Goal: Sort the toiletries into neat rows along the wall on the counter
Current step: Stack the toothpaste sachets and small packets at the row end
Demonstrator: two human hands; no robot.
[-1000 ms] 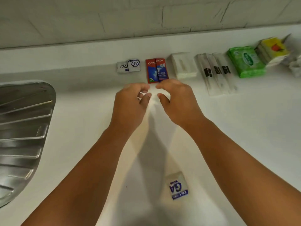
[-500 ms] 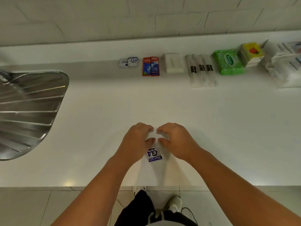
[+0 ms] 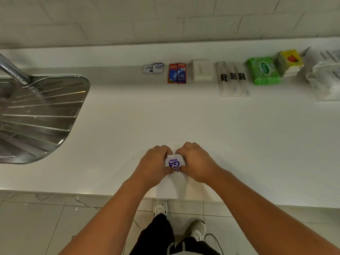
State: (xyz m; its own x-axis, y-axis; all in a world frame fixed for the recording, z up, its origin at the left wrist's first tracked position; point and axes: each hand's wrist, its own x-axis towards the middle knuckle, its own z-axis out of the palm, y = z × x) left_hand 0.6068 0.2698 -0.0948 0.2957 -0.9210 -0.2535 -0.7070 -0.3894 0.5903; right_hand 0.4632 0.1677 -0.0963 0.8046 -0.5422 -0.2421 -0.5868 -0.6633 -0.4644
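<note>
A small white sachet with blue letters [image 3: 174, 163] sits near the counter's front edge, pinched between my left hand [image 3: 154, 163] and my right hand [image 3: 197, 161], one on each side. Along the wall runs a row: two white sachets [image 3: 153, 68], two red and blue toothpaste sachets [image 3: 177, 73], a white soap bar [image 3: 202, 70], three wrapped toothbrushes [image 3: 232, 79], a green tissue pack [image 3: 263, 70], a stack of yellow-topped packs [image 3: 289, 62].
A steel sink drainboard [image 3: 39, 115] with a tap [image 3: 12, 69] fills the left. White plastic packs [image 3: 326, 74] lie at the far right. The white counter [image 3: 147, 116] ends just behind my hands, with tiled floor and my shoes below.
Both hands drew back from the toothpaste sachets at the wall to the front edge and took hold of the lone blue-lettered sachet there.
</note>
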